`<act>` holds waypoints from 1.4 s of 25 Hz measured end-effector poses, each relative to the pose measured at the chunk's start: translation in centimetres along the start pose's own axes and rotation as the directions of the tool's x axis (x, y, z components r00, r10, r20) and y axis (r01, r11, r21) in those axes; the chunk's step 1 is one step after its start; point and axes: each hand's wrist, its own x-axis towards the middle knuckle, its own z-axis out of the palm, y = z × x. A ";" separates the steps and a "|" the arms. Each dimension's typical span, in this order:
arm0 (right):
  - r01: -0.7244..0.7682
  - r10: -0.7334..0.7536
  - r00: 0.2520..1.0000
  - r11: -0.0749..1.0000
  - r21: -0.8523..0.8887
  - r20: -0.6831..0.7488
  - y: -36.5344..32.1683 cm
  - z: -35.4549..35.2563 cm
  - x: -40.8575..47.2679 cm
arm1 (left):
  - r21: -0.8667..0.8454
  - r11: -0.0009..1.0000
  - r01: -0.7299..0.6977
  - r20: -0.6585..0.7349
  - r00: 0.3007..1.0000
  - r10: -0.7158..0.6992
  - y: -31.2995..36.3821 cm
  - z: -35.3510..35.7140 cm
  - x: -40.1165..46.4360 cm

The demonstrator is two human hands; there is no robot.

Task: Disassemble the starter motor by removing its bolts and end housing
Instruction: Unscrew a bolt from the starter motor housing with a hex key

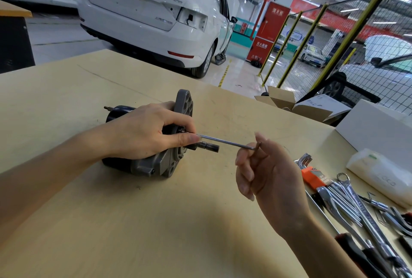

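The starter motor (156,164) lies on its side on the wooden table (156,222), black cylindrical body to the left, grey end housing (184,104) with its flange to the right. My left hand (142,133) grips the motor from above, thumb resting near the housing face. A long thin hex key (225,142) runs from the housing face out to the right. My right hand (265,170) holds the key's bent end between thumb and fingertips. A short shaft with a socket-like tip (209,146) sticks out of the housing just below the key.
Spanners and a hex key set in an orange holder (312,177) lie at the table's right edge. A white box (374,130) and a tissue pack (383,175) sit at far right. Beyond the table are a white car (156,15), cardboard boxes (289,104) and a mesh fence (356,43).
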 end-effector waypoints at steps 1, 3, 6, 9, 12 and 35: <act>0.018 -0.018 1.000 1.000 -0.010 -0.004 0.0 0.0 0.0 | -0.002 1.000 -0.001 0.000 1.000 0.001 0.0 0.0 0.0; 0.043 -0.044 0.999 0.999 -0.033 -0.021 0.0 0.1 -0.1 | 0.002 1.000 0.000 -0.005 1.000 0.000 0.0 0.1 0.0; 0.031 -0.038 0.996 0.994 -0.100 -0.076 0.2 0.0 -0.2 | 0.002 1.000 0.014 -0.015 1.000 -0.014 -0.1 0.1 0.0; 0.031 -0.052 0.992 0.985 -0.172 -0.115 0.4 0.2 -0.3 | -0.008 1.000 0.012 -0.014 1.000 -0.013 0.0 0.1 0.0; 0.047 -0.072 0.991 0.975 -0.216 -0.111 0.4 0.5 -0.3 | -0.007 1.000 0.007 -0.005 1.000 -0.007 0.0 0.1 0.0; -0.193 0.199 0.978 0.976 0.099 -0.056 0.2 0.0 0.6 | 0.026 1.000 -0.014 -0.014 1.000 0.015 -0.1 0.1 -0.1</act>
